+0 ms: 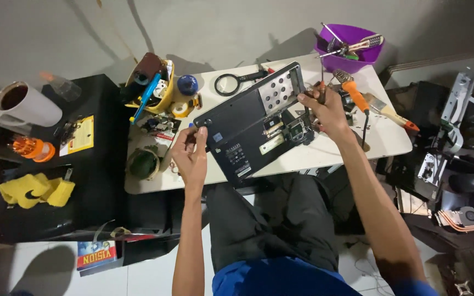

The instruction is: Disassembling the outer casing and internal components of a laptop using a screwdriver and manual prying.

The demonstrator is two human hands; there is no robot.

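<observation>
Left hand (190,156) closed on the near-left edge of a black, flat laptop base (253,123), turned underside up and lying tilted across a small white table (325,156). Right hand (325,112) gripping a thin dark-handled screwdriver (321,90), tip set down at the far-right side of the laptop base, beside a perforated silver panel (276,91) and exposed inner parts. Small white rectangular labels (236,159) near the left hand, on the dark shell. Just right of the right hand, an orange-handled tool (353,90) and a wooden-handled brush (390,114). Far right, a purple plastic bowl (352,48) full of tools. Far centre, a black magnifying glass (229,84). Far left, a yellow bowl (157,87) of oddments. Left on a black surface, a yellow rectangular card (83,134), a white mug (26,104) and a yellow cloth (34,190).
</observation>
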